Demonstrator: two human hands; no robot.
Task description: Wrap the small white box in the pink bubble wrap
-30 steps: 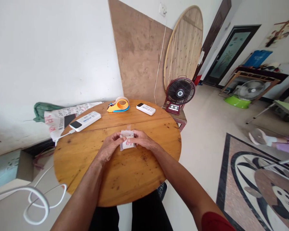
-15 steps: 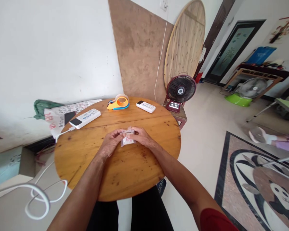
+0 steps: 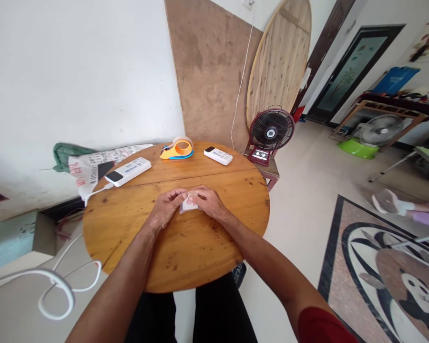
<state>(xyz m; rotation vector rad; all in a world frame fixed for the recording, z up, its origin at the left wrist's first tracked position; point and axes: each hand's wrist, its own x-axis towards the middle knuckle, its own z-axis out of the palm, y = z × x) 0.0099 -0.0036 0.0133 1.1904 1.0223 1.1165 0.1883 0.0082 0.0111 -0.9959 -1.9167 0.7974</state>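
Between my two hands is a small white packet in clear plastic wrapping, held just over the middle of the wooden table. My left hand pinches its upper left edge between thumb and fingers. On the other side, my right hand has its thumb and fingers closed on the packet's upper right part. My fingers cover the top of the wrapping, and what the packet contains cannot be made out.
A tape dispenser lies at the table's back edge. To its right is a white power bank; another white power bank with a cable lies at the left. A dark red fan stands on a stool beyond the table.
My right fingers have curled in further over the packet's top, and less of the wrapping shows. The whole view has shifted slightly; the other table items have stayed in place.
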